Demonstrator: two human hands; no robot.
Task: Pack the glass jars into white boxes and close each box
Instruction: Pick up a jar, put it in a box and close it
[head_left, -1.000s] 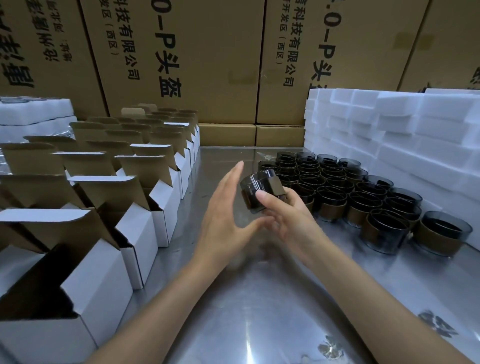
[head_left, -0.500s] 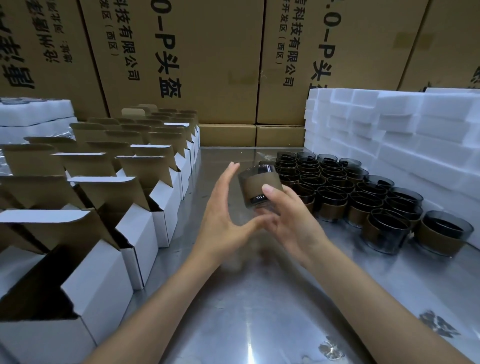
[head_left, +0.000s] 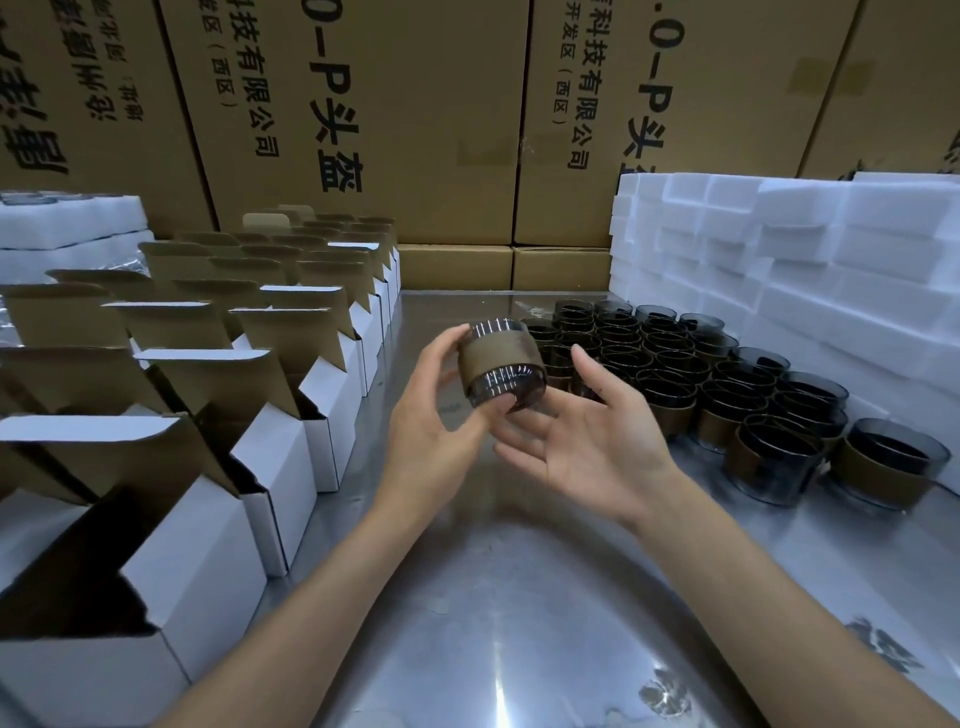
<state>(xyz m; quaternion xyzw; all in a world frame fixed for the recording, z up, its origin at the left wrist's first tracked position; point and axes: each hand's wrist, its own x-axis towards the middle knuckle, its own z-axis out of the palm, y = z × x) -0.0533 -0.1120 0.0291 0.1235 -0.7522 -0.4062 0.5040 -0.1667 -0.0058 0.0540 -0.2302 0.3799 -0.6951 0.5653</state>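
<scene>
A dark glass jar (head_left: 501, 364) with a brown band is held above the table's (head_left: 519, 597) middle, tilted on its side, axis leaning left. It is pinched by the left hand (head_left: 431, 441); the right hand (head_left: 587, 441) is spread just beneath. Open boxes (head_left: 291, 457) line the left edge, nearer the left hand.

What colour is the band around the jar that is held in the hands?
Brown, around dark smoky glass; the jar shows best in the head view.

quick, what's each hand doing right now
Left hand: grips the dark glass jar with brown paper band.
Right hand: open, fingers spread beside the jar.
</scene>
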